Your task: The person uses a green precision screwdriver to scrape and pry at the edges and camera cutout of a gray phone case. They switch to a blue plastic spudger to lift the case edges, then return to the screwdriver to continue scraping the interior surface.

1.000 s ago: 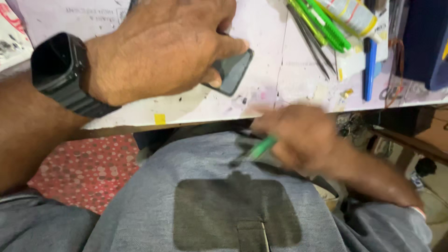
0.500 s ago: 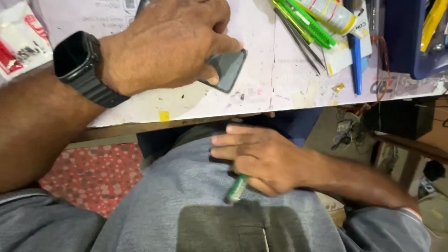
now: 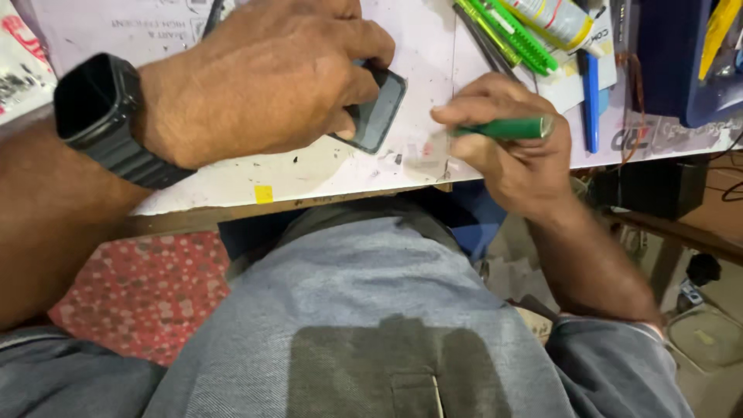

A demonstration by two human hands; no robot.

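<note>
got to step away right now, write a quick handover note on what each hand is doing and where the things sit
Left hand: pressed down on a small dark flat device, holding it on the white work surface near the front edge.
Right hand: gripping a green-handled tool, lying roughly level, its tip end hidden by the fingers, right of the device and not touching it.
Nearby: more green tools and a blue pen at the back right.
Done: device pinned, tool in hand.
Left: tool not yet applied to the device.

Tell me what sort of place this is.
Likely a small repair workbench: the left hand pins a dark phone-like device, the right hand holds a green-handled tool, more tools lie on the stained worktop.
</note>
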